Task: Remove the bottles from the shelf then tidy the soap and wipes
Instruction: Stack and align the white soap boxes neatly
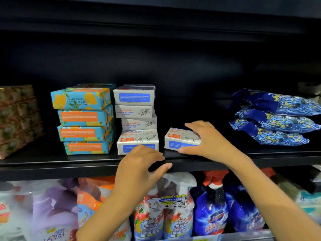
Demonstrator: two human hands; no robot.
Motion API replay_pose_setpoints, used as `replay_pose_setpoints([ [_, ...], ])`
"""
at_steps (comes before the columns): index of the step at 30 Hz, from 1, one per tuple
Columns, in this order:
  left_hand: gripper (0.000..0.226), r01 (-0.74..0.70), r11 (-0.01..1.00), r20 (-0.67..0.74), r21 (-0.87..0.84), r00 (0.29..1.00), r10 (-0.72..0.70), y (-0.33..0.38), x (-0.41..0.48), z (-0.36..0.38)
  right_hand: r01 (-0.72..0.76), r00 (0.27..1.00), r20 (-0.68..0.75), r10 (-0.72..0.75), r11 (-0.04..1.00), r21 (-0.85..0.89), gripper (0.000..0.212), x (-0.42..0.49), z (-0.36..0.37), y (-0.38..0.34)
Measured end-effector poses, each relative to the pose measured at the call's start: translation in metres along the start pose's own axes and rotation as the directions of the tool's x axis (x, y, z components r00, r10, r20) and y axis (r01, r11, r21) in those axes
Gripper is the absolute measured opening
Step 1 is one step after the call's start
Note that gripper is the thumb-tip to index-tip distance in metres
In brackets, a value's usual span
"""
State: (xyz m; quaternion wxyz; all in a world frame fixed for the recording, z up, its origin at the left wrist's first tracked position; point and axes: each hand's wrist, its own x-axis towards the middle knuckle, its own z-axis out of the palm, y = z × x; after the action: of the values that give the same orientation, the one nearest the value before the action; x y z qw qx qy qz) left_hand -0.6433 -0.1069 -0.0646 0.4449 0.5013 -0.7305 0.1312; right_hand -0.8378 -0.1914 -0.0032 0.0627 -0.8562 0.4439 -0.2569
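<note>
Soap box sits loose on the shelf beside the white stack; your right hand grips it, your left hand hovers empty. No bottles stand here; wipes likely need squaring.

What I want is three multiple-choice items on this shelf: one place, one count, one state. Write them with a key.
1. Where is the lone white soap box?
A. on the lower shelf
B. atop the blue-and-orange boxes
C. right of the white soap stack

2. How many blue wipes packs are stacked at the right?
A. two
B. three
C. five

3. What is the right hand doing?
A. gripping the lone box
B. hanging free
C. holding a spray bottle

Key: 1 C, it lies beside the stack's bottom box, with a gap between them. 2 B, three packs show, one on another. 3 A, its fingers lie on top of the box and its thumb is at the front.
</note>
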Motion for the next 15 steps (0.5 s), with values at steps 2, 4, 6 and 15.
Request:
replay_pose_setpoints([
  [2,0.042,0.076,0.995,0.026,-0.059,0.997,-0.074,0.005,0.001,-0.008,-0.031,1.0,0.005,0.031,0.999,0.027,0.068,-0.002,0.0,-0.003],
  [4,0.048,0.202,0.963,0.047,-0.178,0.979,-0.197,0.011,0.003,-0.017,-0.013,0.997,-0.08,0.015,1.0,0.02,0.06,-0.008,-0.002,-0.007],
  [6,0.052,0.324,0.887,0.075,-0.329,0.945,-0.317,0.019,0.007,-0.023,0.037,0.981,-0.189,-0.041,0.999,-0.027,0.064,-0.018,-0.002,-0.01],
  [15,0.039,0.43,0.576,0.309,-0.695,0.902,-0.301,0.041,0.031,-0.042,0.441,0.787,-0.478,-0.39,0.898,-0.007,0.05,-0.051,0.001,-0.051],
])
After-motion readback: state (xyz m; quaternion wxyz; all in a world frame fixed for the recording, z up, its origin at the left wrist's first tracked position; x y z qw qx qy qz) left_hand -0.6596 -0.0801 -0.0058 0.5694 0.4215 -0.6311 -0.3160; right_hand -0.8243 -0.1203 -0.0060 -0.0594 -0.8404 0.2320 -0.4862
